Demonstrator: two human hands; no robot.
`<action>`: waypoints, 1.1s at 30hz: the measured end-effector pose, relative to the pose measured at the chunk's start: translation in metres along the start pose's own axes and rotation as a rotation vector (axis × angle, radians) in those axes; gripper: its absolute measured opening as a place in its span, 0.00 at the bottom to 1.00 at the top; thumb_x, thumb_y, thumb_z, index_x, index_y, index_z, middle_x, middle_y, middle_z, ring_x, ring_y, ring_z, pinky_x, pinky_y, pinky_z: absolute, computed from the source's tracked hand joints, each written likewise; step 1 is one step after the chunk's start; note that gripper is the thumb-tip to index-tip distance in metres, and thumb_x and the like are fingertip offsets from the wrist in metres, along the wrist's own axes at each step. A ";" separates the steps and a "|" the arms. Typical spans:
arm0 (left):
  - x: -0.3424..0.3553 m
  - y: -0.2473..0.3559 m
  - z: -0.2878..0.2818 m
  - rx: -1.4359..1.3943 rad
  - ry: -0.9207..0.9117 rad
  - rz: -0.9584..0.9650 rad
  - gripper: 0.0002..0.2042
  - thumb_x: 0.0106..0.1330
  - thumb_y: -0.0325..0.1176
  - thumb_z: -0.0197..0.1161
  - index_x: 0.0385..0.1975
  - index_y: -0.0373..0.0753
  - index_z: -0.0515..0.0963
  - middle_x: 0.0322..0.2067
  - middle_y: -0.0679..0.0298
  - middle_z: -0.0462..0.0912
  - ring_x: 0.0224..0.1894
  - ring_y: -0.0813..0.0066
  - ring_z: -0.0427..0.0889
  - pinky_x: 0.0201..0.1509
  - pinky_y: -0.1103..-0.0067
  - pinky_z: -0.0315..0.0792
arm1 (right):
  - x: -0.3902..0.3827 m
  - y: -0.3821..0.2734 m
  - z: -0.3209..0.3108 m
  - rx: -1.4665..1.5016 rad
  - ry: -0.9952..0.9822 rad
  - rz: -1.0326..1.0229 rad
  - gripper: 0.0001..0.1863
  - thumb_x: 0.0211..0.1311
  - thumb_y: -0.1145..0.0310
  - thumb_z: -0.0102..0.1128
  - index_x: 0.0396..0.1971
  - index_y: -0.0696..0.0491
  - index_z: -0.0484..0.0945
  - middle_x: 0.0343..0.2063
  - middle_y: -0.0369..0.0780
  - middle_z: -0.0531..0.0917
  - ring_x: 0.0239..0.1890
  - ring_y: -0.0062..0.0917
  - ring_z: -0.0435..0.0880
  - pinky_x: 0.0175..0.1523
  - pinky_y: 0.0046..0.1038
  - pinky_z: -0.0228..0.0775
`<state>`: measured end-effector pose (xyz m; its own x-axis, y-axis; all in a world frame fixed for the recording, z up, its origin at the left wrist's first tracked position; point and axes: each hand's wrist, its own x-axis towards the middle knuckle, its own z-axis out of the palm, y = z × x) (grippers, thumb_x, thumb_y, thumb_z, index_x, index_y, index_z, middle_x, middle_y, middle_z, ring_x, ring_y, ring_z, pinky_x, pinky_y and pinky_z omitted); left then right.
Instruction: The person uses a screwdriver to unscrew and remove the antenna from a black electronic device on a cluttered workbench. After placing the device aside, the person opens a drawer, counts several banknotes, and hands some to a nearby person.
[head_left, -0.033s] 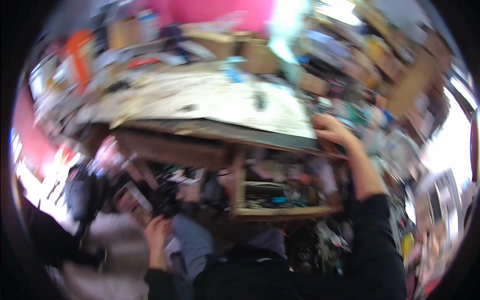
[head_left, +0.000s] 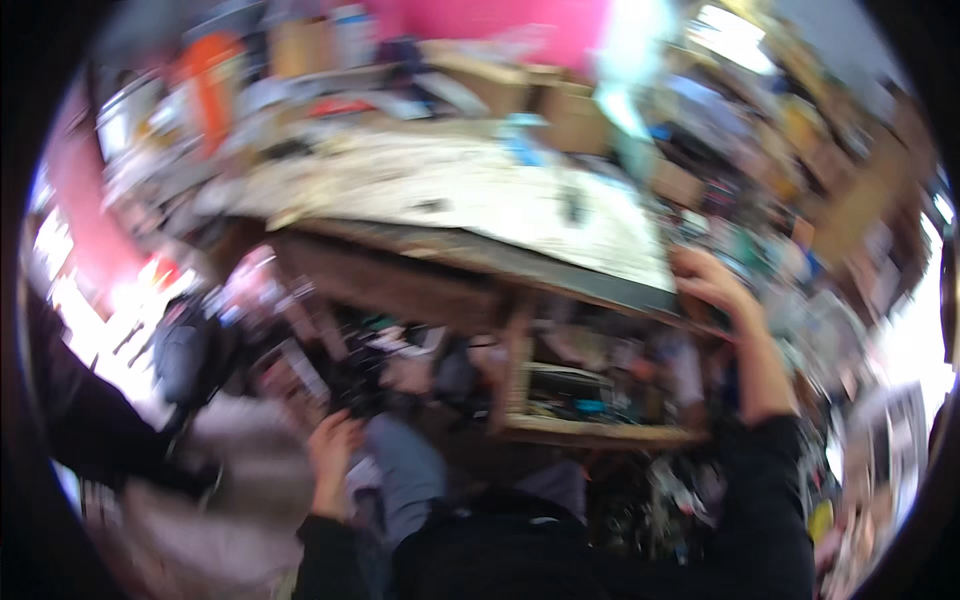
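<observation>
A worn wooden bench [head_left: 390, 270] has a pale, stained top [head_left: 470, 180] with a dark front edge. My right hand [head_left: 708, 288] is at the right front corner of that top, its fingers bent over the edge. An open wooden drawer [head_left: 590, 430] below holds small mixed items, among them a blue one. My left hand [head_left: 335, 450] is low, beside my left knee [head_left: 400, 460]; its fingers are smeared by motion, and whether they hold anything is unclear. The whole picture is blurred.
Cardboard boxes [head_left: 575, 118] and an orange object [head_left: 210, 90] crowd the back of the bench. Piled clutter fills the right side. At left are a dark bag [head_left: 185, 350] and another person's dark-clothed leg [head_left: 110, 430]. A pink wall [head_left: 510, 25] stands behind.
The whole scene has shifted right in the picture, as the view turns left. Both my hands appear a little further right; the right one stays at the bench's corner.
</observation>
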<state>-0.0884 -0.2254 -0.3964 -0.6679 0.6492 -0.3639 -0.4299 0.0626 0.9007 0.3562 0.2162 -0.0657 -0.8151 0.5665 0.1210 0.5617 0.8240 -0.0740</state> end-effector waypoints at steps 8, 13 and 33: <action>0.017 -0.021 -0.020 -0.115 0.089 -0.025 0.17 0.73 0.29 0.56 0.58 0.30 0.74 0.43 0.53 0.86 0.36 0.69 0.87 0.39 0.77 0.80 | -0.019 -0.008 -0.009 0.140 -0.056 0.174 0.11 0.32 0.78 0.63 0.24 0.59 0.78 0.66 0.48 0.73 0.51 0.36 0.81 0.51 0.28 0.73; 0.013 -0.020 -0.014 -0.088 0.083 -0.021 0.17 0.72 0.29 0.57 0.58 0.30 0.74 0.42 0.54 0.86 0.37 0.70 0.86 0.41 0.77 0.79 | -0.009 0.016 0.008 0.048 0.051 0.034 0.07 0.37 0.80 0.60 0.22 0.60 0.77 0.60 0.49 0.79 0.57 0.42 0.79 0.61 0.32 0.70; 0.016 -0.031 -0.026 -0.076 0.096 0.015 0.15 0.72 0.29 0.58 0.55 0.30 0.76 0.39 0.53 0.87 0.36 0.67 0.87 0.38 0.77 0.81 | 0.024 0.006 0.036 -0.230 0.365 0.128 0.04 0.47 0.79 0.60 0.25 0.58 0.77 0.31 0.48 0.77 0.41 0.47 0.77 0.46 0.43 0.71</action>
<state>-0.1022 -0.2368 -0.4362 -0.7280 0.5741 -0.3748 -0.4618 -0.0066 0.8870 0.3354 0.2352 -0.0985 -0.6565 0.5901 0.4698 0.7056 0.7006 0.1060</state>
